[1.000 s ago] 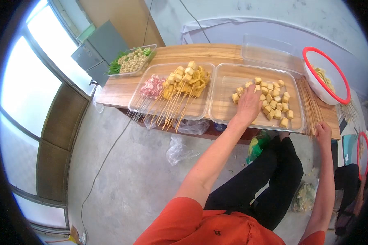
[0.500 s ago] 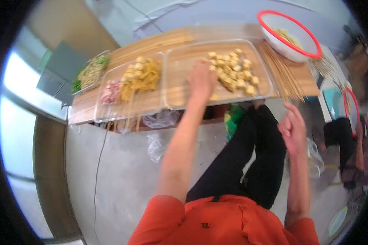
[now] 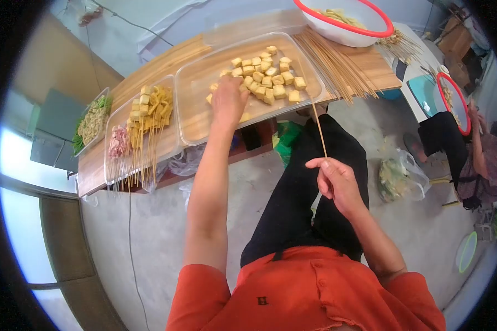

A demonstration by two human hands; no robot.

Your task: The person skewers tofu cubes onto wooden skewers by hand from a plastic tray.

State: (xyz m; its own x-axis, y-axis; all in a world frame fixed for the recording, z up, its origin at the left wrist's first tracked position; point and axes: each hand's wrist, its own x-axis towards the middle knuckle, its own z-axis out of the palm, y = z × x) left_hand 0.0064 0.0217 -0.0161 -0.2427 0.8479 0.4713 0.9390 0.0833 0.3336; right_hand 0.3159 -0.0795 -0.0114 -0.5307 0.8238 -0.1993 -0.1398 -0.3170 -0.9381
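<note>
Over the left part of a clear tray point(image 3: 192, 105), my left hand point(image 3: 228, 99) reaches down with curled fingers among yellow cubes point(image 3: 268, 81); what its fingertips hold, if anything, is hidden. My right hand point(image 3: 336, 181) is in front of the tray, above my legs, with a thin wooden skewer point(image 3: 318, 128) pinched between thumb and fingers. The skewer points up toward the tray. More skewers point(image 3: 336, 66) lie in a bundle on the table right of the tray.
A second tray point(image 3: 108, 175) at left holds pink meat pieces, yellow strips and skewered cubes. Beyond it is a container of greens and beige pieces point(image 3: 93, 122). A red-rimmed bowl point(image 3: 345, 32) stands at the back right. Another person point(image 3: 482, 160) sits at far right.
The view has swung toward the right. My right hand has come away from the skewer bundle, moved leftward and now holds one skewer. My left hand remains at the cubes.
</note>
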